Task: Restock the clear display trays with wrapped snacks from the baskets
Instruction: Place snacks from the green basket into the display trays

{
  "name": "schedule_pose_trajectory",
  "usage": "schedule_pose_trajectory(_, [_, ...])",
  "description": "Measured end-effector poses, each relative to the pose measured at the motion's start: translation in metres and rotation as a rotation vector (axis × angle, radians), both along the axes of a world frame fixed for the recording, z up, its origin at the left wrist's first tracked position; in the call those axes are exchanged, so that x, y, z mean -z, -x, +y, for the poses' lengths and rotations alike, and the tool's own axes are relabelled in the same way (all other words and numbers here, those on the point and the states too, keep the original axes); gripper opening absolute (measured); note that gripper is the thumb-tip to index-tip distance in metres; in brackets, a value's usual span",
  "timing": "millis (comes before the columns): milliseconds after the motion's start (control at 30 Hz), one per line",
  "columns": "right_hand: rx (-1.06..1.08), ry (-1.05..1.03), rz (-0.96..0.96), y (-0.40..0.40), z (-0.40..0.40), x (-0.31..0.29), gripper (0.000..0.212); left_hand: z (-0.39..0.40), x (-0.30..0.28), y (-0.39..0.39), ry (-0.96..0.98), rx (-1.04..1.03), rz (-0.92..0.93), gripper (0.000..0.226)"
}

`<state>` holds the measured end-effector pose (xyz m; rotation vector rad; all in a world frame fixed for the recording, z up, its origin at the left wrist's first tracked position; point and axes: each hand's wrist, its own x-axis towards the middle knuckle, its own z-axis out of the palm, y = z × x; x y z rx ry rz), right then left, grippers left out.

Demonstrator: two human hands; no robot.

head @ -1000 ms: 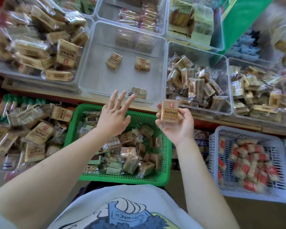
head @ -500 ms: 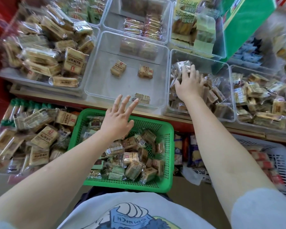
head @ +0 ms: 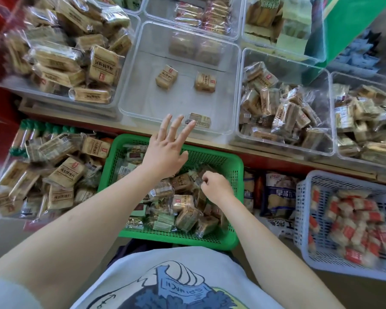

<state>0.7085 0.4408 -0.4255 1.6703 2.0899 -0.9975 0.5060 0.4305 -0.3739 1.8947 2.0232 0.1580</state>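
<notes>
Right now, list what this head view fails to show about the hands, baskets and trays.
- Right hand: fingers curl down into the green basket; whether they already pinch a snack is hidden by the hand's back.
- White basket: cut off by the right edge, its red-wrapped snacks blurred.
- Far-right clear tray: cut off by the right edge.
- Back tray labels: too blurred to read.
- Left hand: covers part of the basket's snacks.

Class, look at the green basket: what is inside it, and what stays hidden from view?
The green basket holds a heap of wrapped snacks. The right hand pinches one there; the open left hand hovers above. Lower layers and the basket's floor are covered.
</notes>
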Motion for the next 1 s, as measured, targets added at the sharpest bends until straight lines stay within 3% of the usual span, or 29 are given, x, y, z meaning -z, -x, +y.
schedule_pose_trajectory(100, [0.181, 0.400, 0.035, 0.002, -0.015, 0.021, 0.074, 0.002, -0.003, -0.001, 0.018, 0.004, -0.019, 0.082])
schedule_pose_trajectory(167, [0.243, 0.490, 0.065, 0.009, -0.023, 0.025, 0.095, -0.001, -0.009, -0.002, -0.038, -0.022, -0.141, 0.079])
schedule_pose_trajectory(300, [0.175, 0.502, -0.050, 0.019, -0.027, 0.030, 0.097, -0.026, -0.015, -0.002, -0.357, -0.113, -0.267, 0.053])
schedule_pose_trajectory(333, [0.153, 0.518, -0.067, 0.019, -0.027, 0.032, 0.097, -0.032, -0.012, -0.001, -0.296, -0.139, -0.291, 0.044])
schedule_pose_trajectory(433, [0.170, 0.600, -0.061, 0.023, -0.030, 0.031, 0.105, -0.044, 0.000, -0.001, 0.168, -0.147, -0.325, 0.030])
schedule_pose_trajectory(500, [0.180, 0.592, -0.063, 0.029, -0.031, 0.027, 0.099, -0.051, 0.010, 0.000, 0.369, -0.159, -0.343, 0.028])
schedule_pose_trajectory(600, [0.160, 0.552, -0.112, 0.032, -0.030, 0.024, 0.083, -0.059, 0.017, 0.001, 0.465, -0.235, -0.411, 0.027])
schedule_pose_trajectory(733, [0.194, 0.497, -0.057, 0.019, -0.035, 0.025, 0.030, -0.060, 0.017, 0.002, 0.483, -0.316, -0.457, 0.027])
schedule_pose_trajectory(833, [0.264, 0.433, 0.054, 0.012, -0.044, 0.026, 0.021, -0.057, 0.020, -0.002, 0.499, -0.346, -0.485, 0.029])
schedule_pose_trajectory(1000, [0.391, 0.408, 0.220, -0.001, -0.050, 0.025, 0.023, -0.054, 0.021, -0.012, 0.536, -0.367, -0.506, 0.027])
